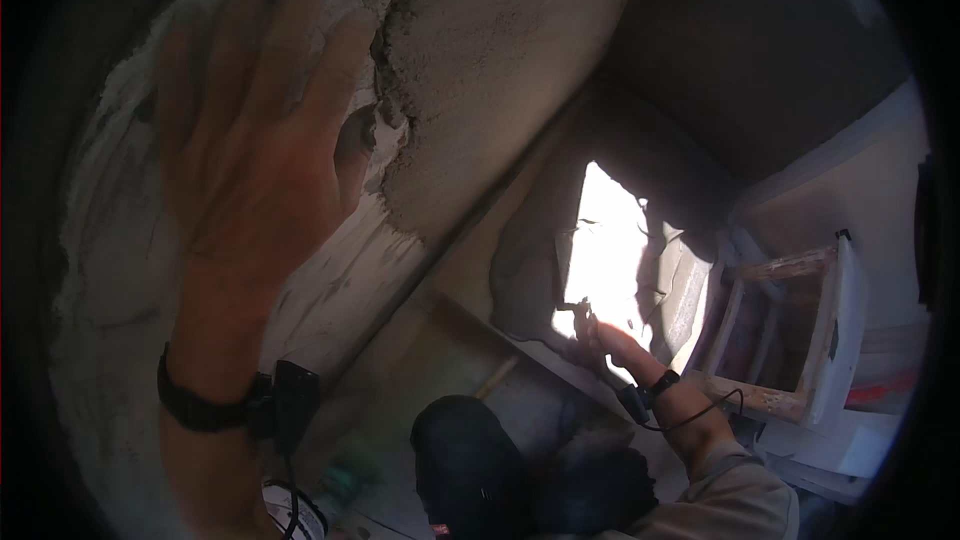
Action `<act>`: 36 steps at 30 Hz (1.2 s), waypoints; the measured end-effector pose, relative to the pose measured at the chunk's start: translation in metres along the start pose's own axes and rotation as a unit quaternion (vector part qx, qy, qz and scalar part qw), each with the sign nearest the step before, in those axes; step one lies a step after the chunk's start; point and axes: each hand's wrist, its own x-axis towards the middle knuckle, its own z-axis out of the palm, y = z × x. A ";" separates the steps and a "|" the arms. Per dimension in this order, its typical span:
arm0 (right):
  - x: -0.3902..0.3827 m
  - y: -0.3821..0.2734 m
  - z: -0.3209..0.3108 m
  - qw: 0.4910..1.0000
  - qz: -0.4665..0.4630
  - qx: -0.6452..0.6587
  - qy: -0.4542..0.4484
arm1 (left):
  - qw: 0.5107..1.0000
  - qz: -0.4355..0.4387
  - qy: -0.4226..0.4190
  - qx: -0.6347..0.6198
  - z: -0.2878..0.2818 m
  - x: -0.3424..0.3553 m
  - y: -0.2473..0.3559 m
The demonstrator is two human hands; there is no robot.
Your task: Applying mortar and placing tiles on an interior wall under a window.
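My left hand (265, 120) is stretched out large in the upper left, fingers long and apart, over a wall smeared with pale plaster (330, 260). It seems to lie against that surface; no tool shows in it. Beside its thumb runs a rough, broken edge of grey plaster (392, 80). Further off, my right hand (605, 337) is closed round a tool with a thin bent metal neck (572, 307). The tool's far end is lost in glare before a brilliantly lit patch of wall (610, 230). Both wrists wear black straps with small cabled devices.
A white, worn frame with panes (770, 325) leans at the right. Below me are my dark-clothed knees (465, 460). A smeared board (500, 350) lies beyond them, and the rim of a white bucket (300, 505) shows at the lower left. Dark grey plaster surrounds the bright patch.
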 end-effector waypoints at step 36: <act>-0.005 0.016 0.136 0.563 -0.139 -0.813 0.051 | 0.984 0.102 0.082 0.124 0.009 0.007 0.000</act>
